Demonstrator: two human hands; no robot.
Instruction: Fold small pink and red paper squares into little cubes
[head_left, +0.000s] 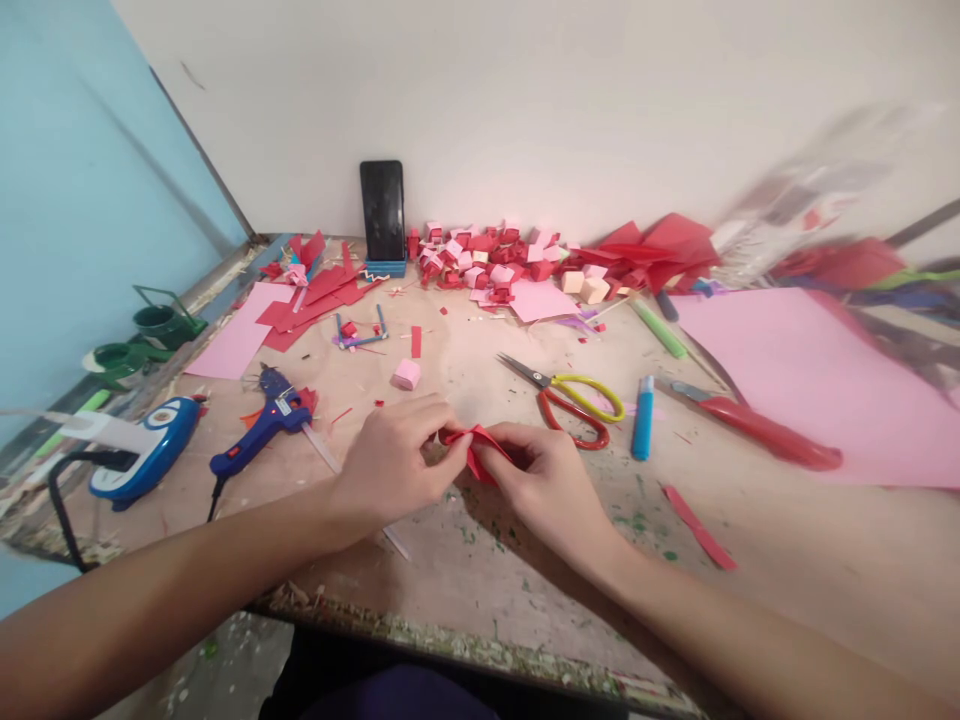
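A small piece of red folded paper point(480, 461) is pinched between both hands above the front middle of the table. My left hand point(397, 458) grips its left side with thumb and fingers closed. On its right side, my right hand point(546, 478) holds it the same way, and the fingers partly cover the paper. Just beyond my left hand sits a pink paper cube point(406, 375). Scissors point(574, 398) with one yellow and one red handle lie partly spread beyond my right hand. A blue glue gun point(262, 420) rests left of my left hand.
Many red and pink paper cubes point(499, 262) are heaped against the wall, near a propped phone point(382, 212). A blue marker point(643, 420), a red-handled knife point(772, 430) and pink sheets point(825, 380) lie to the right. At left stands a blue-and-white device point(146, 455).
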